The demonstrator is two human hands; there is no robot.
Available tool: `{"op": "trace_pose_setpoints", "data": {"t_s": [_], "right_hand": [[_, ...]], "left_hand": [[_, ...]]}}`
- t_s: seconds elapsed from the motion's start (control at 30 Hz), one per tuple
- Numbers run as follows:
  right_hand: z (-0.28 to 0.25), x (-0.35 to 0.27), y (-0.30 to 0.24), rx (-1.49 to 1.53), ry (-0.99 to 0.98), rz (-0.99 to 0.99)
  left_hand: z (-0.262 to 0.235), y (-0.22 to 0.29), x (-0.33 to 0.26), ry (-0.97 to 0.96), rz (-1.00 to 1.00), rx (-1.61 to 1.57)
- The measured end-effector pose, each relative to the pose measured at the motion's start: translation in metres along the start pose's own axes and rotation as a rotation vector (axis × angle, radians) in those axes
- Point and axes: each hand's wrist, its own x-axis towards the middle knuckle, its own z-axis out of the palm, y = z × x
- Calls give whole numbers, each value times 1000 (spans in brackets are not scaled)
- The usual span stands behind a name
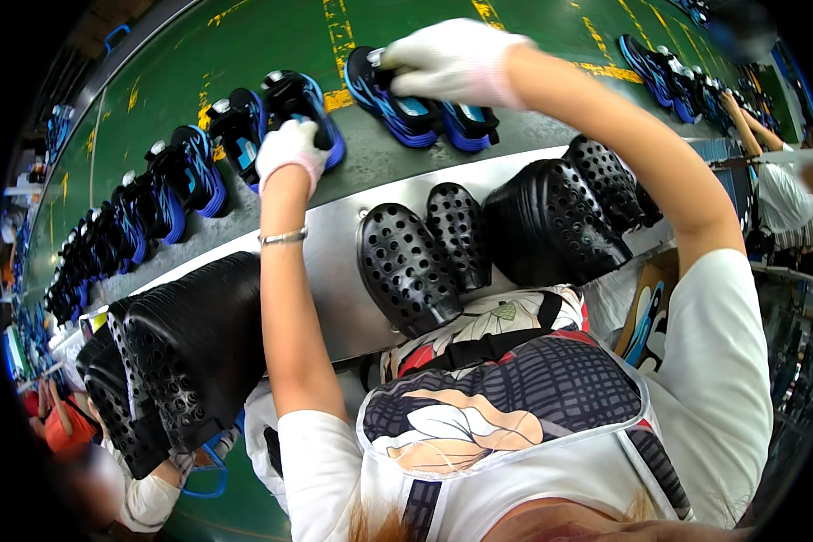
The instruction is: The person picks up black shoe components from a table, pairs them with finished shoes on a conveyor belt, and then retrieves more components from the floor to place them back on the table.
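Note:
My left hand (289, 152), in a white glove, is closed at the near end of a black and blue sneaker (332, 135). My right hand (452, 61), also gloved and slightly blurred, reaches over another black and blue sneaker (406, 126). Its fingers are bent, with a gap to the thumb, around the shoe's opening; nothing shows between them. Partly beneath the right wrist stands one more sneaker (471, 134). Just left of my left hand is a matching sneaker (237, 135). Pale blue insides show in some shoes.
Several more sneakers (190, 172) line up leftward. On the metal ledge (321, 271) before me lie black, sole-shaped pieces with round holes (406, 271), a stack at right (551, 221) and a large stack at left (194, 343). Co-workers sit at right (786, 194) and lower left (144, 497).

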Motion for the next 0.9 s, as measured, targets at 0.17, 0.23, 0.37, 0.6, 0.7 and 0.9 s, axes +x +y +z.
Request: {"op": "trace_pose_setpoints", "data": {"t_s": [0.17, 0.23, 0.37, 0.6, 0.7, 0.9], "right_hand": [[9, -148, 127, -65, 374, 174], [22, -195, 147, -27, 356, 402], [50, -268, 163, 24, 360, 626], [133, -311, 149, 99, 140, 737], [162, -315, 156, 75, 228, 792], [160, -303, 162, 83, 241, 713]], "left_hand": [[-20, 53, -14, 309, 351, -239], [1, 71, 0, 293, 547, -416], [20, 95, 11, -18, 454, -497], [-32, 84, 25, -214, 261, -747], [-44, 87, 30, -273, 256, -830], [-32, 71, 25, -270, 240, -805]]}}
